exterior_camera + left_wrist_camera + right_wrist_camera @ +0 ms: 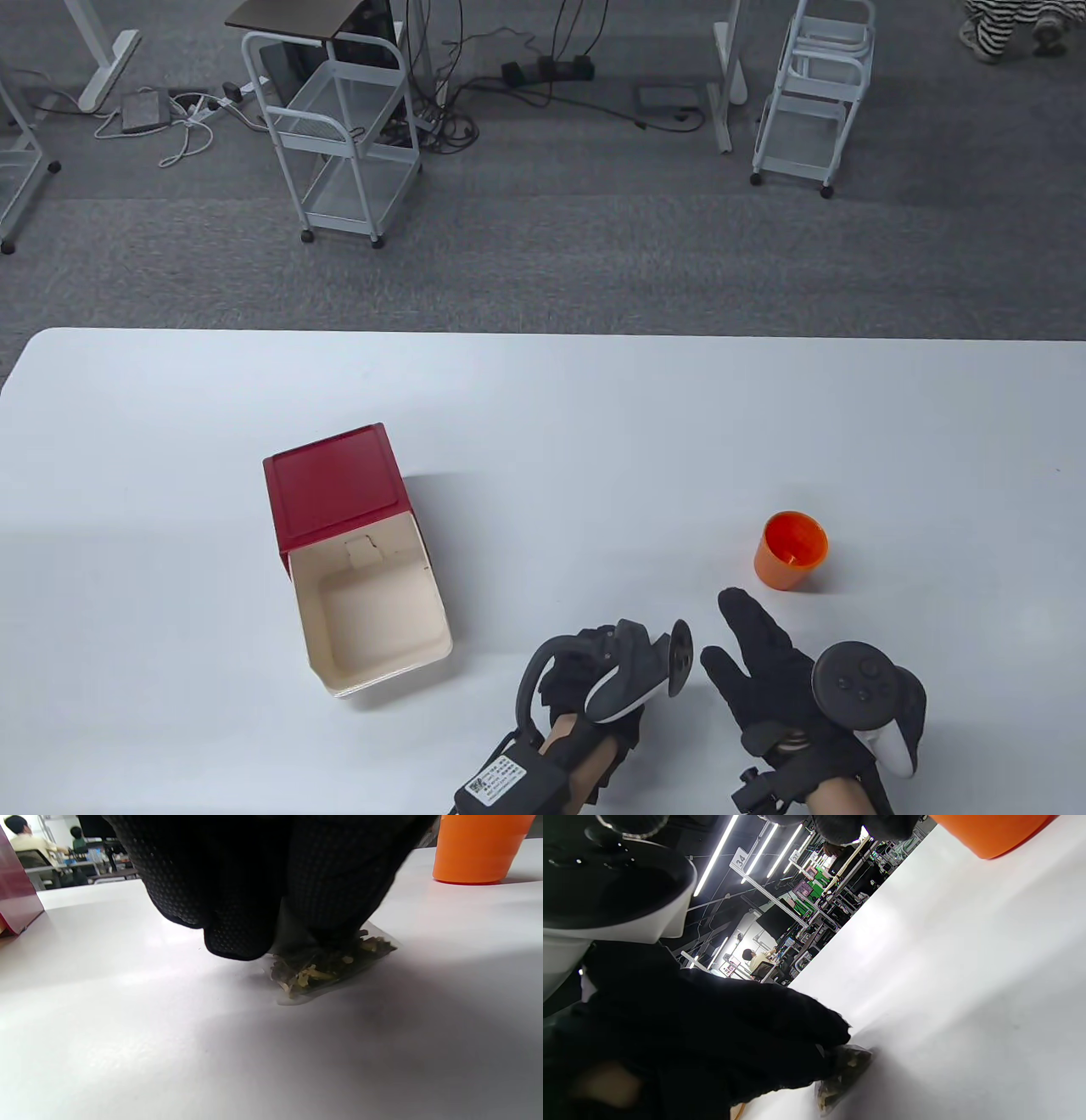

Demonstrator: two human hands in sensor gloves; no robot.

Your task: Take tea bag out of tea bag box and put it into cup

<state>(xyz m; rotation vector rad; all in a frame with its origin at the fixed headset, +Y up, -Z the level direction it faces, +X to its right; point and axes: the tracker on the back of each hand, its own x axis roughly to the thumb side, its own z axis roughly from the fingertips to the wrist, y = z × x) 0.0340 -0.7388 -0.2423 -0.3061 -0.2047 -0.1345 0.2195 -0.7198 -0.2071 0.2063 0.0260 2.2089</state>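
Note:
The red tea bag box [335, 488] stands left of centre with its cream drawer [373, 611] pulled out toward me; I see nothing in the drawer. The orange cup [791, 549] stands upright to the right and also shows in the left wrist view [479, 849]. My left hand [594, 658] is near the front edge. Its fingers [237, 929] pinch a clear tea bag [331, 963] of dark leaves whose lower end touches the table. The bag also shows in the right wrist view [844, 1073]. My right hand [725, 632] rests open and empty, fingers spread, just below the cup.
The white table [594, 424] runs wide to the back and both sides. The box's red side [17, 899] shows at the left in the left wrist view. Wire carts [339, 136] and cables lie on the floor beyond the far edge.

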